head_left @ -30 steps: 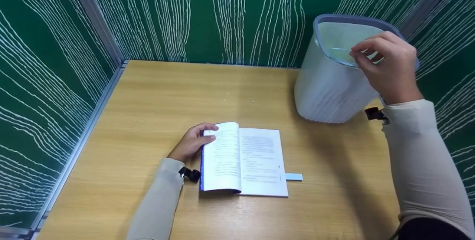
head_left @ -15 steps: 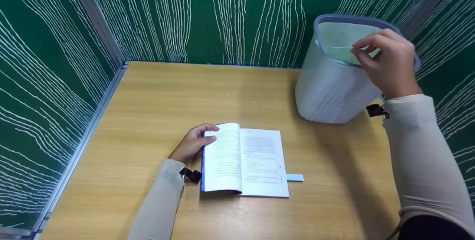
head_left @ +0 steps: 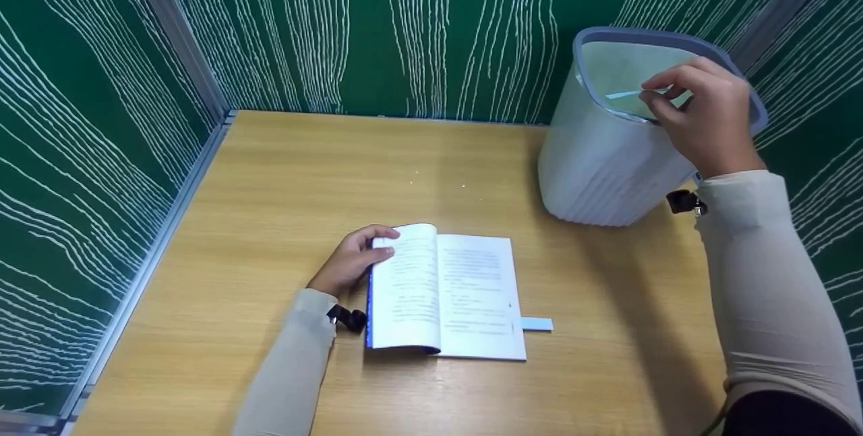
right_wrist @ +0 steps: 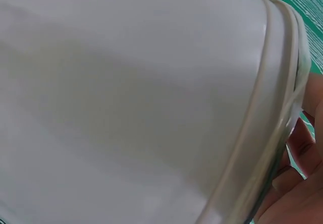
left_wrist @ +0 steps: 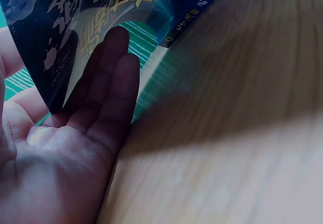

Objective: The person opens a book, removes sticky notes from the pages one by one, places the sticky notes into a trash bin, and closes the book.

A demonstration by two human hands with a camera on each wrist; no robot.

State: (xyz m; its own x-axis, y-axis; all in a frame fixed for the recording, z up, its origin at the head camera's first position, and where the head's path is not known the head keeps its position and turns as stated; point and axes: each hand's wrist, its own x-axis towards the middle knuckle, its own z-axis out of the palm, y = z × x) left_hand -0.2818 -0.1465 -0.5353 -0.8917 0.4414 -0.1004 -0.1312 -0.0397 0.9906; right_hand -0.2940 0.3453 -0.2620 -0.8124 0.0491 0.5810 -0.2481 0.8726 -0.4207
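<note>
An open book [head_left: 473, 298] with printed pages and a dark blue cover lies on the table. My left hand [head_left: 352, 257] holds its left side, thumb on the page. In the left wrist view the fingers [left_wrist: 113, 103] are behind the raised cover [left_wrist: 81, 27]. A light blue paper strip [head_left: 537, 324] sticks out from the book's right edge. At the upper right, my right hand [head_left: 708, 112] pinches a thin light blue strip [head_left: 621, 95] over the mouth of a white trash bin [head_left: 600, 166]. The right wrist view shows mostly the bin's side, hiding the strip.
The bin has a grey-blue rim [head_left: 647, 34] and stands at the back right of the wooden table [head_left: 296, 173]. Tiny white specks lie on the tabletop behind the book. Green panels with white wavy lines [head_left: 364, 32] enclose the back and sides.
The strip in my right hand has tilted, its free end lower, and more of its flat face shows. My left hand and the book stay in place.
</note>
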